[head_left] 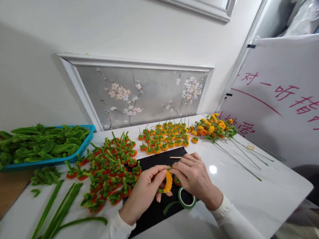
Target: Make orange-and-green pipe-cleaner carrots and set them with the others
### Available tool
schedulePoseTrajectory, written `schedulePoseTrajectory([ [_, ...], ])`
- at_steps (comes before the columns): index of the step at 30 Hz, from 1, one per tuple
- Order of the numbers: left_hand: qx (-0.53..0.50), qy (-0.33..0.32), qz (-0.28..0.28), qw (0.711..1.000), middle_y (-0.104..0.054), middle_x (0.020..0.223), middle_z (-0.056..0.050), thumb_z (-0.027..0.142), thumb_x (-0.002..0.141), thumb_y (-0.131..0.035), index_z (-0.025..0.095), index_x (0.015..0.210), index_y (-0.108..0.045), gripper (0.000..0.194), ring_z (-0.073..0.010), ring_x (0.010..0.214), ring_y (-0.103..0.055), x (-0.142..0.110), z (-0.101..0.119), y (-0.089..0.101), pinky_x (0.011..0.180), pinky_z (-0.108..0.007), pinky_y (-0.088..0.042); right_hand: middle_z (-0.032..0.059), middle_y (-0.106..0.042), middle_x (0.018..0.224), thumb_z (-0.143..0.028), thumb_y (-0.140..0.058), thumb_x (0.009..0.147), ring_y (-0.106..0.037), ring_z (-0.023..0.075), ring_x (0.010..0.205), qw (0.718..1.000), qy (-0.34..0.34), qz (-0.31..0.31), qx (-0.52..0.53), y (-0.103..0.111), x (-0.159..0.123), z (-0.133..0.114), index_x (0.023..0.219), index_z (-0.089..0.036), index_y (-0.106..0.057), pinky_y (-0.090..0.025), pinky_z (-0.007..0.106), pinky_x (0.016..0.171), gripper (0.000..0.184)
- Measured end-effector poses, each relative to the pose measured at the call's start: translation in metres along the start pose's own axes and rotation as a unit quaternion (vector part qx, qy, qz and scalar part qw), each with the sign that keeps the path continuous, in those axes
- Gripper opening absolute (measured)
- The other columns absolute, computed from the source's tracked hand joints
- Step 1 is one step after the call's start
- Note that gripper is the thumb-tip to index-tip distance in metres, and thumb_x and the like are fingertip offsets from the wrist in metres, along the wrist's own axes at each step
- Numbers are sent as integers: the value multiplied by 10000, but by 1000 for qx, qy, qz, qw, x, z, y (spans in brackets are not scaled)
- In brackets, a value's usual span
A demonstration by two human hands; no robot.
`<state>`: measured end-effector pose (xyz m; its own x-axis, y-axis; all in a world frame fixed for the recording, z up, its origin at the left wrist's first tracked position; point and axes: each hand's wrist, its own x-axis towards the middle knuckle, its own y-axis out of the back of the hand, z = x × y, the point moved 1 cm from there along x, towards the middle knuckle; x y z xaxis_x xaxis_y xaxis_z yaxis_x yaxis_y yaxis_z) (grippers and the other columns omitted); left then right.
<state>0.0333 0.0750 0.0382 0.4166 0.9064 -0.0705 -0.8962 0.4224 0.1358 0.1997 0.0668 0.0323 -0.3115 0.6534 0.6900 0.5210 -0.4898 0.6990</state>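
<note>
Over a black mat (144,221), my left hand (149,187) is closed on a yellow-orange fuzzy craft flower (168,182), held tilted with its green base toward my fingertips. My right hand (191,175) pinches at the green part of the same flower, its fingertips meeting the left ones. The exact grip there is partly hidden by the fingers. Just below my right hand lies a roll of green tape (187,204), its loose end (170,206) stretched out on the mat. Another small flower (177,181) shows behind my right hand. A thin wooden stick (176,157) rests near the mat's top edge.
Several orange-red flower pieces with green stems (108,173) spread left of the mat. Yellow flower heads (166,135) stand behind it, and long-stemmed yellow flowers (212,127) lie at right. A blue tray (82,149) holds green fuzzy leaves; green fuzzy strips (57,216) lie front left.
</note>
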Motion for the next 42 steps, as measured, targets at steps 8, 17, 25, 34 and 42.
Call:
schedulePoseTrajectory([
  [8,-12,3,-3,1000,-623,579,8,362,848,-558,104,1098,-626,366,-61,420,-450,-3,11,12,419,-176,-340,23,-595,692,-260,-516,913,-456,145,699,998,-45,29,24,8,1,7,741,-180,-642,-280,313,682,229],
  [17,34,-27,46,998,-612,647,8,334,813,-596,114,995,-683,299,-71,492,-453,-4,17,22,478,-192,-380,24,-613,699,-254,-525,905,-486,150,704,997,-61,26,43,18,-1,13,730,-181,-647,-299,314,687,226],
  [25,140,-48,2,989,-671,941,-52,330,872,-497,174,1081,-679,317,-142,704,-597,-15,10,23,620,-243,-494,17,-680,844,-243,-454,941,-600,142,731,988,-2,-120,97,12,-4,-7,1025,-210,-600,-348,285,701,172],
  [34,221,-87,7,971,-634,1153,-9,117,680,-677,256,1145,-618,489,-195,1076,-570,-27,2,24,947,-272,-426,50,-644,834,-204,-413,937,-604,142,736,977,-48,-127,165,-11,-10,-20,962,-178,-603,-449,228,671,193],
  [42,217,-53,30,974,-630,1202,-28,218,739,-650,251,1118,-634,381,-226,1100,-572,-21,-3,32,948,-294,-439,56,-654,890,-258,-457,919,-606,145,731,981,-149,-22,126,17,-6,25,984,-187,-621,-476,239,669,191],
])
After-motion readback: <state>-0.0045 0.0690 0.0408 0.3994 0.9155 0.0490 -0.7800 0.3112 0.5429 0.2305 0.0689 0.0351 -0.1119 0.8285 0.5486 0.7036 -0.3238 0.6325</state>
